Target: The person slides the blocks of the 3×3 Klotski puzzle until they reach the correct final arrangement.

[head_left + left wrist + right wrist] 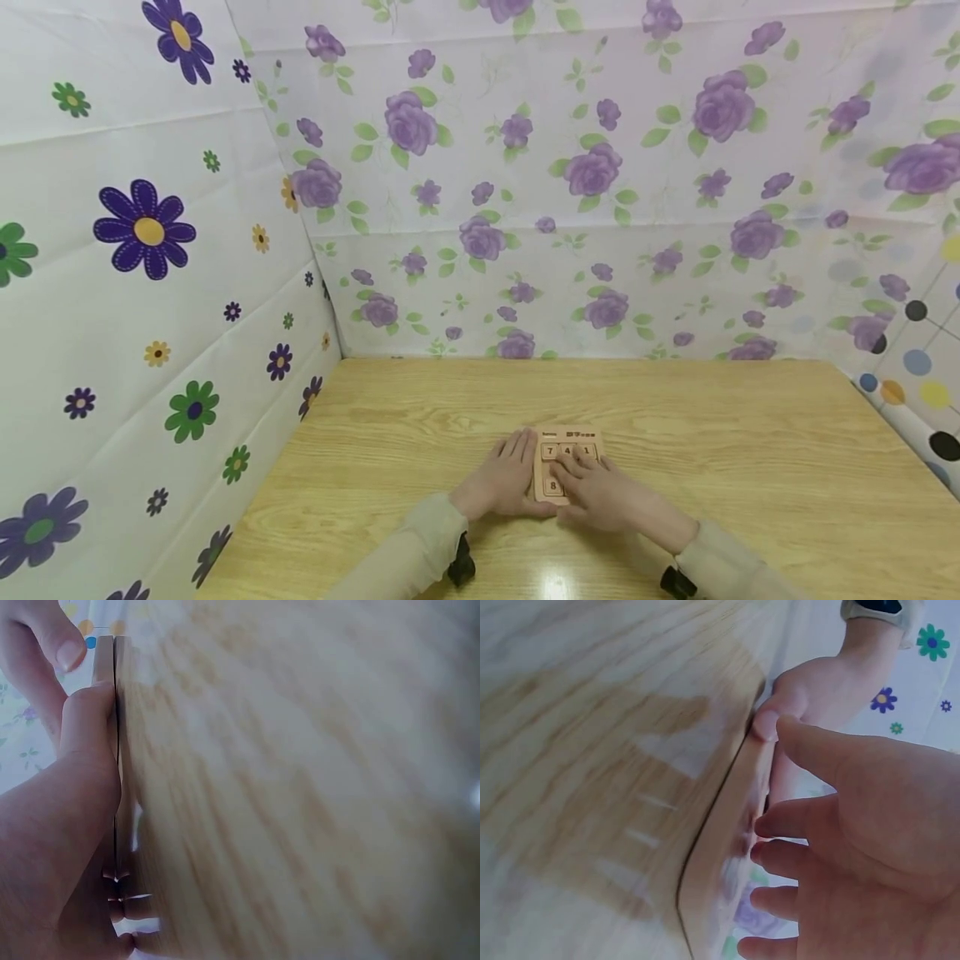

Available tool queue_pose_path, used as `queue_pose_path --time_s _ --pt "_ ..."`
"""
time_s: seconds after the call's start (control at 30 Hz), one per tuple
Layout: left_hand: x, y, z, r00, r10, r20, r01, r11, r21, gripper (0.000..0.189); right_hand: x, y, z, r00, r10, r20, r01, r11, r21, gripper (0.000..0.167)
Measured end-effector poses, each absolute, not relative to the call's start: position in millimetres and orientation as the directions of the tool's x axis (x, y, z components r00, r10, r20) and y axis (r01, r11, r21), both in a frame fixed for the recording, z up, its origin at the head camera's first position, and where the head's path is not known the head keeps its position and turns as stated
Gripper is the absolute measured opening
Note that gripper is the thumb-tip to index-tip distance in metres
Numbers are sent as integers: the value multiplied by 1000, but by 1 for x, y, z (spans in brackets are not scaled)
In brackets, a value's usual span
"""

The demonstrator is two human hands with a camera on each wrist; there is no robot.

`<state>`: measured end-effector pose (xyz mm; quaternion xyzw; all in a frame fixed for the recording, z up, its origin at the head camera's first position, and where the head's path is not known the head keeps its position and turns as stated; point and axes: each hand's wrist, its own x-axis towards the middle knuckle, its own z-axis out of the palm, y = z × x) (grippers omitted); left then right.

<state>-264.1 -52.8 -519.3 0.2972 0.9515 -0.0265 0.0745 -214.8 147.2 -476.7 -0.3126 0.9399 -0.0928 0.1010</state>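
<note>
A wooden number slide puzzle (553,434) lies flat on the table, its tiles 7, 4, 1 along the far row and a tile 8 (552,486) below. My left hand (504,477) braces its left side with straight fingers, the thumb lying along the near edge, as the left wrist view also shows. Over the right part of the board, my right hand (602,493) has its fingers spread and fingertips on the tiles; it covers some of them. From the right wrist, the puzzle's side (716,832) appears under those fingers, with the right thumb close to the left one.
The wood-grain table (390,417) extends around the puzzle on all sides. A floral cloth (525,208) hangs behind it, a daisy-print cloth (150,333) on the left, and a dotted cloth (915,358) on the right. Black wrist devices (461,562) sit at both sleeves.
</note>
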Motion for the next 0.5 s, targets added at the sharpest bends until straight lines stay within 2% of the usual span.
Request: queue_pose_path --time_s 0.2,0.5 --pt "-265 -54 -519 -810 564 -161 574 819 -17 121 -221 147 -481 -791 -602 -109 -571 790 -222 70" --pt "-265 -55 -518 -806 568 -168 578 816 -18 118 -228 143 -478 -798 -589 -123 -548 796 -258 72"
